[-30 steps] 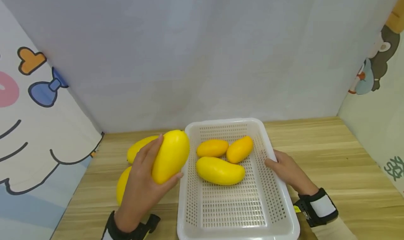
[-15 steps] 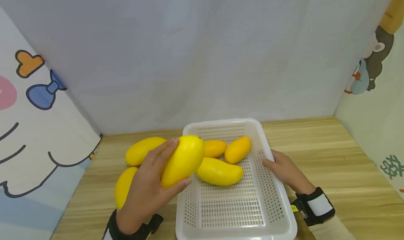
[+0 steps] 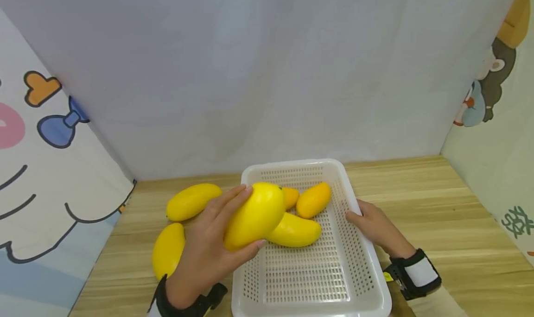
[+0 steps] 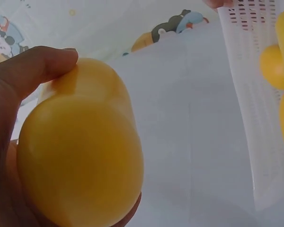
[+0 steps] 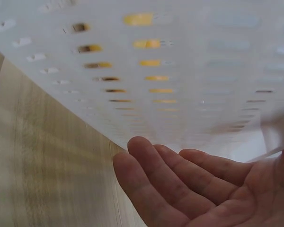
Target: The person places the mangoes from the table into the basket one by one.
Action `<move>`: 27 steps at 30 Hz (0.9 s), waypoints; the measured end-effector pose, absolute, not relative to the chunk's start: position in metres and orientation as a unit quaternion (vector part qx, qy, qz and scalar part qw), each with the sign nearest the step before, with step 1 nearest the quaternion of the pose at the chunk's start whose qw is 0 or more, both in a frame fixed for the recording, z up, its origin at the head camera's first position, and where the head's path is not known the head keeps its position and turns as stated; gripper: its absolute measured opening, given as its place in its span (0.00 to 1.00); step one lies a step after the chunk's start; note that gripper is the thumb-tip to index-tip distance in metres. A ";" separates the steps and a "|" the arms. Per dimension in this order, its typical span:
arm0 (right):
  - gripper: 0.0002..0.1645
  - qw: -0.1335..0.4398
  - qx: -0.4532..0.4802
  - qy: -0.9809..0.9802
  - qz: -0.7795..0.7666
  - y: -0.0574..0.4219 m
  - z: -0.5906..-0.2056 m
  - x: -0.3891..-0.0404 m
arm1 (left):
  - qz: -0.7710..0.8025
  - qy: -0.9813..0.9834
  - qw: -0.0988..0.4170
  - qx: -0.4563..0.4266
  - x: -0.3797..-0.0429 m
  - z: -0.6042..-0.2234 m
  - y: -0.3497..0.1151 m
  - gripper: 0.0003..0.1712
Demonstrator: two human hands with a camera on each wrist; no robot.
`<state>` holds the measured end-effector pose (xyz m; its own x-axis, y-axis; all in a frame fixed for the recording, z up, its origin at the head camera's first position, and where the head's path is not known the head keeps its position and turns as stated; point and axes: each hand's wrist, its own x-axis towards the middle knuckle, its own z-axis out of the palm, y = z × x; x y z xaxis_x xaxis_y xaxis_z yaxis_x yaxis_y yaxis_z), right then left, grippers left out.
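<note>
My left hand (image 3: 208,247) grips a large yellow mango (image 3: 256,215), thumb on the near side and fingers over the far side. In the head view it overlaps the left part of a white perforated plastic basket (image 3: 306,282). Inside the basket lie a yellow mango (image 3: 297,231) and two smaller orange mangoes, one (image 3: 314,200) in full sight and one (image 3: 290,196) partly hidden behind the held fruit. My right hand (image 3: 381,229) holds the basket's right side, thumb over the rim. The right wrist view shows its fingers (image 5: 180,175) along the wall's outside.
On the wooden table (image 3: 438,206), two more yellow mangoes lie left of the basket, one (image 3: 193,202) farther back and one (image 3: 168,250) nearer. A pale wall (image 3: 267,85) stands behind, with printed panels at both sides.
My left hand has carried the mango rightward, from beside the basket to over its left part. The right hand keeps its hold on the basket's side.
</note>
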<state>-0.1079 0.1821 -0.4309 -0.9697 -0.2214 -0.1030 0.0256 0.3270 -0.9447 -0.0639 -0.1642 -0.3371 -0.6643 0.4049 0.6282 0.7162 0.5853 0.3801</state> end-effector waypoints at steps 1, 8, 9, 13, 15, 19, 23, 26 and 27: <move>0.29 0.106 -0.060 0.808 -0.576 0.182 -0.431 -0.108 | -0.319 -0.852 0.249 -0.332 -0.064 -0.337 -0.162 0.48; 0.28 0.100 -0.054 0.818 -0.564 0.182 -0.431 -0.107 | -0.321 -0.843 0.247 -0.355 -0.067 -0.336 -0.150 0.47; 0.28 0.099 -0.054 0.819 -0.563 0.182 -0.431 -0.107 | -0.322 -0.842 0.245 -0.356 -0.067 -0.336 -0.148 0.47; 0.28 0.100 -0.055 0.818 -0.564 0.183 -0.431 -0.107 | -0.327 -0.838 0.240 -0.365 -0.069 -0.336 -0.142 0.47; 0.28 0.101 -0.055 0.817 -0.565 0.183 -0.431 -0.107 | -0.329 -0.834 0.241 -0.373 -0.070 -0.337 -0.138 0.47; 0.28 0.099 -0.056 0.816 -0.567 0.183 -0.431 -0.107 | -0.325 -0.831 0.237 -0.383 -0.072 -0.342 -0.133 0.47; 0.28 0.097 -0.058 0.815 -0.569 0.182 -0.431 -0.107 | -0.319 -0.831 0.230 -0.393 -0.073 -0.345 -0.128 0.46; 0.28 0.098 -0.060 0.813 -0.571 0.181 -0.431 -0.107 | -0.322 -0.830 0.222 -0.397 -0.074 -0.347 -0.125 0.47; 0.28 0.098 -0.060 0.813 -0.571 0.181 -0.431 -0.107 | -0.324 -0.830 0.218 -0.399 -0.075 -0.348 -0.124 0.47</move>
<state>-0.1072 0.1813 -0.4306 -0.9736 -0.2094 -0.0912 0.0147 0.3411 -0.9399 -0.0746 -0.1238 -0.3480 -0.5870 0.5203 0.6203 0.8029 0.4725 0.3634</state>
